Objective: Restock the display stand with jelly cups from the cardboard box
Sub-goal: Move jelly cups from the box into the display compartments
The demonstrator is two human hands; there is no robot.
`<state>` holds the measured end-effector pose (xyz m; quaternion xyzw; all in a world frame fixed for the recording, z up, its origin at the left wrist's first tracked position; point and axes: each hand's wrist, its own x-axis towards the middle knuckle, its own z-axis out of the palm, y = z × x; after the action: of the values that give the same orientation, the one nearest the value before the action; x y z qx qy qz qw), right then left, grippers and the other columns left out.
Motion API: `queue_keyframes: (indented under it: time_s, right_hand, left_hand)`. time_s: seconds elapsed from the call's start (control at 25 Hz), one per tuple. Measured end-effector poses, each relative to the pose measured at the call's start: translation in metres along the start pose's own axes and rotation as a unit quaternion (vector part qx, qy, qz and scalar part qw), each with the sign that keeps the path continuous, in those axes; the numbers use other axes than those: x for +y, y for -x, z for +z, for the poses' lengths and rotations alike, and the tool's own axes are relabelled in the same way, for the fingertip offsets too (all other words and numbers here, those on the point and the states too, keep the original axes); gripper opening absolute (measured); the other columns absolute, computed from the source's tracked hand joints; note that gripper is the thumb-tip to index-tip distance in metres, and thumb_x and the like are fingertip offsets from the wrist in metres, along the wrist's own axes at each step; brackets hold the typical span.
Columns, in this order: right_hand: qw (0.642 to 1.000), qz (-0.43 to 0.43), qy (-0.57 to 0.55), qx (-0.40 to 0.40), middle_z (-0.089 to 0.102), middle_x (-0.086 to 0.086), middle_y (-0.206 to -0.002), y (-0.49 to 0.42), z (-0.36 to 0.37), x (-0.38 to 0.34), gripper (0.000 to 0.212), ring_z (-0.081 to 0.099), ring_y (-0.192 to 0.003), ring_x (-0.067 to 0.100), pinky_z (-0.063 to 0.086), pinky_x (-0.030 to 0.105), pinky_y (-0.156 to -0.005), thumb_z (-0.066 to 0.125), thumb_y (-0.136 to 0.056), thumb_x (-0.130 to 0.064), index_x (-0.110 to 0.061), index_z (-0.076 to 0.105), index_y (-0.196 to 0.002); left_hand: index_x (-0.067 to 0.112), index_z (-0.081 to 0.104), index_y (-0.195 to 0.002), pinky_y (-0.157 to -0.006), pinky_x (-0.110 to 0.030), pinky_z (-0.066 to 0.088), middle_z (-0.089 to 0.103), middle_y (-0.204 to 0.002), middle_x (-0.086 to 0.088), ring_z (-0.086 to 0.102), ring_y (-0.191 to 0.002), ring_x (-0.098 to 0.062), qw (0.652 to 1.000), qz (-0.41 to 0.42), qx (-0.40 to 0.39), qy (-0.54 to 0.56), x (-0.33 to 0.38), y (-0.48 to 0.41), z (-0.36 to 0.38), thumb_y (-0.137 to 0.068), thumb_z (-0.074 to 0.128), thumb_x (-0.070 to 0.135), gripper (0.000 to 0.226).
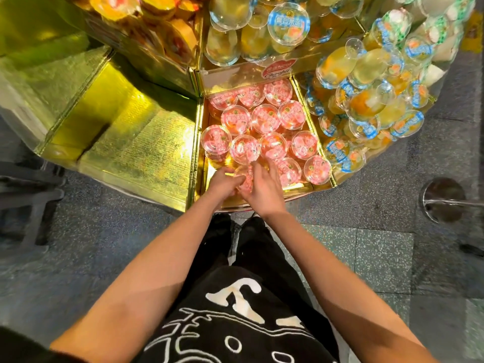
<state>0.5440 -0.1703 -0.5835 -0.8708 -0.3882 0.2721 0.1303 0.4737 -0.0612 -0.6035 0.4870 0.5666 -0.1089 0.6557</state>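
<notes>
Pink cup (pixel 245 179): near edge of gold bin (pixel 200 163)
Left grip (pixel 222 185): holds pink cup
Right grip (pixel 265 191): holds pink cup

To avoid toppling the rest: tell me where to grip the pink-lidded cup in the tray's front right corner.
Probably from above, near side: pinch the pink-lidded cup at its round lid rim. It stands upright, neighbours crowd its left and back, and only the tray floor in front is bare.
</notes>
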Motion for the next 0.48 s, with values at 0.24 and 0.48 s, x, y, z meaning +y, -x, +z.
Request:
queue_keyframes:
  time_s: [0.24,0.48]
  right_hand:
    - [0.991,0.024,-0.045,0.122,0.039,0.017,-0.150,0.010,-0.017,0.034,0.053,0.023,-0.145,0.035,0.025,0.055,-0.115,0.068,-0.087,-0.016,-0.009,0.050,-0.137]
    - [0.989,0.054,-0.032,0.130,0.039,0.022,-0.149,0.022,-0.019,0.077,0.050,0.032,-0.139,0.043,0.029,0.059,-0.112,0.078,-0.080,-0.021,-0.014,0.062,-0.127]
  left_hand:
    - [0.013,0.045,-0.113,-0.077,-0.033,0.054,0.057,-0.117,-0.010,0.060,-0.103,-0.024,0.998,-0.033,0.007,0.055,-0.013,-0.020,0.014,-0.084,0.074,0.002,0.043]
    - [0.012,0.044,-0.112,-0.089,-0.037,0.057,0.057,-0.121,-0.012,0.061,-0.098,-0.024,0.995,-0.041,0.006,0.086,-0.021,-0.034,0.026,-0.088,0.068,-0.001,0.036]
